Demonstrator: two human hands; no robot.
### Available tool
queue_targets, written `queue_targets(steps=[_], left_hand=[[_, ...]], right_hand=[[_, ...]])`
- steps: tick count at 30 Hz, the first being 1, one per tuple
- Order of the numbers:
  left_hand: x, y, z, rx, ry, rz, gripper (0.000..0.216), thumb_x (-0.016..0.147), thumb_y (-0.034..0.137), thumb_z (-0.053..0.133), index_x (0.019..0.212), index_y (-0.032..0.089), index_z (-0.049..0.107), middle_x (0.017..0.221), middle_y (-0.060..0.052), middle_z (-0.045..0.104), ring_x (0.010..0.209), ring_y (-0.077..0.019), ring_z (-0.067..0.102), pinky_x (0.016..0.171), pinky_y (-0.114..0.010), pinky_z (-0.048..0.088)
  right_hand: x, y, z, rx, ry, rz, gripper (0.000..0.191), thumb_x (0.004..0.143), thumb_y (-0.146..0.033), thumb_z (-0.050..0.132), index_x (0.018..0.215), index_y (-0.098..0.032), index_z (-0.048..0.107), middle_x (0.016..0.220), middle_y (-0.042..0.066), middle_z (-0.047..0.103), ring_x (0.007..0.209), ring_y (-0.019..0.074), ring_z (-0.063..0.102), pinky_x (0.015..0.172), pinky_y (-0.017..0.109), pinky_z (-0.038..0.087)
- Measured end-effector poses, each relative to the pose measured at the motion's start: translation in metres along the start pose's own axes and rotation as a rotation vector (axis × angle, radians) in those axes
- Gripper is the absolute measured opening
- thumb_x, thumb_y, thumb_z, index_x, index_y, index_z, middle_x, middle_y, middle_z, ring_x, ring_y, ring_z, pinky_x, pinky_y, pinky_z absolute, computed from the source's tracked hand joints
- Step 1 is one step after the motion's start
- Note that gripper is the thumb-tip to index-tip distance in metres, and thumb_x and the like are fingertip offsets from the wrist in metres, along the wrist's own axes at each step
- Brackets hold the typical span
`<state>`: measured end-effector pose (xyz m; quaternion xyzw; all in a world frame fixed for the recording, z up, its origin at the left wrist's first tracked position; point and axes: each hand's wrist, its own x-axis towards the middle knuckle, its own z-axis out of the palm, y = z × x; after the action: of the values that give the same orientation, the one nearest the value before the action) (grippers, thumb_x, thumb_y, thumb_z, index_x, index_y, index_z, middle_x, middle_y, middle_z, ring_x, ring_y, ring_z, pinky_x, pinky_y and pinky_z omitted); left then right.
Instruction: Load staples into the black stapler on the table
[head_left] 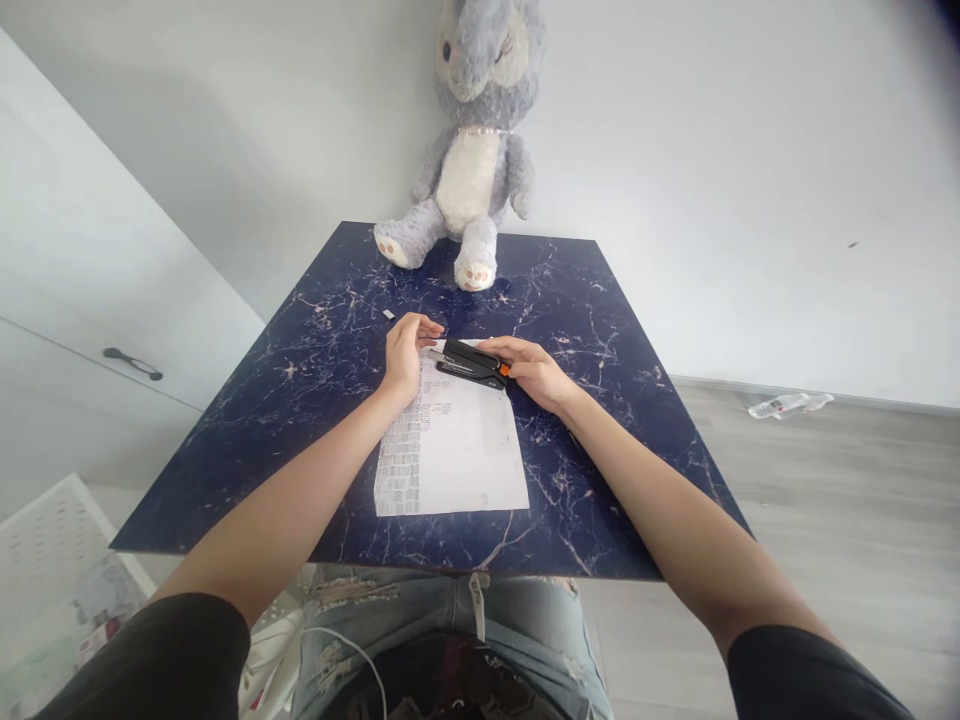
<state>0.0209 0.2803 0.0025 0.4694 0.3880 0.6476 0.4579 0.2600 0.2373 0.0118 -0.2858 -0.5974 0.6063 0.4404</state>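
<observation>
A black stapler [472,364] with an orange part at its rear lies across the top of a printed sheet of paper [472,450]. Its two long halves look spread apart, and a silvery metal piece shows at the left end. My right hand [536,372] grips the stapler's rear end, fingers along the far side and thumb near the orange part. At the paper's upper left edge, my left hand [406,352] rests with bent fingers reaching toward the stapler's front. Those fingers are apart, with nothing visible between them. A small pale piece [388,314] lies beyond my left hand.
The dark blue marbled table [600,480] carries a grey plush toy [472,150] at its far edge, against the wall. On the floor to the right lies a clear plastic item [790,404]. A white perforated basket [67,560] stands at lower left, below a cabinet [97,300].
</observation>
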Motion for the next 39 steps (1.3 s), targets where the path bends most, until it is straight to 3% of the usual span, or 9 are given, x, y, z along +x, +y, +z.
queue_targets(steps=[5, 9, 12, 14, 18, 23, 31, 39], left_hand=[[0.0, -0.001, 0.0, 0.022, -0.002, -0.041, 0.025, 0.098, 0.038, 0.055, 0.082, 0.022, 0.066, 0.089, -0.006, 0.076, 0.085, -0.019, 0.073, 0.074, -0.03, 0.055], [-0.001, 0.002, 0.0, -0.02, -0.029, -0.036, 0.024, 0.098, 0.042, 0.057, 0.085, 0.022, 0.065, 0.092, -0.006, 0.075, 0.09, -0.0196, 0.074, 0.081, -0.031, 0.057], [-0.001, 0.007, 0.0, -0.095, -0.119, -0.065, 0.023, 0.097, 0.046, 0.059, 0.093, 0.023, 0.064, 0.11, -0.008, 0.078, 0.11, -0.022, 0.074, 0.097, -0.036, 0.058], [0.0, 0.01, 0.0, -0.144, -0.173, -0.104, 0.024, 0.098, 0.047, 0.058, 0.1, 0.024, 0.064, 0.13, -0.009, 0.076, 0.128, -0.0238, 0.069, 0.107, -0.039, 0.055], [0.002, 0.015, -0.003, -0.26, -0.193, -0.218, 0.032, 0.101, 0.049, 0.05, 0.11, 0.023, 0.067, 0.15, -0.011, 0.067, 0.143, -0.026, 0.06, 0.112, -0.043, 0.053], [0.003, 0.022, -0.004, -0.326, -0.32, -0.396, 0.058, 0.101, 0.068, 0.046, 0.111, 0.017, 0.073, 0.135, -0.021, 0.073, 0.133, -0.0346, 0.067, 0.111, -0.052, 0.056], [0.003, 0.029, -0.001, -0.289, -0.396, -0.393, 0.063, 0.097, 0.07, 0.052, 0.11, 0.014, 0.077, 0.119, -0.023, 0.076, 0.129, -0.0391, 0.069, 0.11, -0.057, 0.057], [0.004, 0.023, -0.001, -0.333, -0.424, -0.436, 0.06, 0.101, 0.065, 0.047, 0.112, 0.013, 0.076, 0.126, -0.023, 0.075, 0.137, -0.0388, 0.064, 0.115, -0.056, 0.055]], right_hand=[[-0.003, 0.005, 0.006, -0.281, 0.065, -0.111, 0.043, 0.087, -0.03, 0.069, 0.129, -0.026, 0.073, 0.135, 0.006, 0.076, 0.129, 0.0298, 0.068, 0.119, 0.053, 0.047], [-0.005, 0.009, 0.013, -0.705, 0.17, -0.186, 0.055, 0.079, -0.037, 0.085, 0.131, -0.025, 0.072, 0.124, 0.009, 0.078, 0.11, 0.0311, 0.073, 0.104, 0.048, 0.056], [-0.006, 0.012, 0.015, -0.854, 0.218, -0.192, 0.041, 0.082, -0.034, 0.082, 0.121, -0.025, 0.076, 0.103, 0.005, 0.081, 0.085, 0.026, 0.074, 0.091, 0.043, 0.06], [-0.007, 0.014, 0.016, -0.879, 0.234, -0.208, 0.033, 0.086, -0.032, 0.078, 0.118, -0.026, 0.078, 0.098, 0.004, 0.081, 0.08, 0.0246, 0.074, 0.087, 0.042, 0.061], [-0.009, 0.014, 0.016, -0.922, 0.352, -0.35, 0.034, 0.092, -0.027, 0.07, 0.125, -0.03, 0.077, 0.116, 0.006, 0.081, 0.104, 0.0298, 0.077, 0.098, 0.046, 0.062], [-0.011, 0.009, 0.015, -0.941, 0.367, -0.536, 0.041, 0.096, -0.02, 0.063, 0.133, -0.031, 0.077, 0.135, 0.008, 0.076, 0.132, 0.0335, 0.067, 0.118, 0.059, 0.052], [-0.015, 0.001, 0.019, -1.05, 0.226, -0.563, 0.031, 0.104, -0.026, 0.059, 0.124, -0.032, 0.081, 0.129, 0.008, 0.079, 0.125, 0.0337, 0.068, 0.11, 0.063, 0.054], [-0.016, 0.007, 0.016, -1.096, 0.193, -0.55, 0.032, 0.109, -0.028, 0.055, 0.127, -0.035, 0.08, 0.133, 0.005, 0.078, 0.126, 0.0312, 0.066, 0.113, 0.059, 0.052]])
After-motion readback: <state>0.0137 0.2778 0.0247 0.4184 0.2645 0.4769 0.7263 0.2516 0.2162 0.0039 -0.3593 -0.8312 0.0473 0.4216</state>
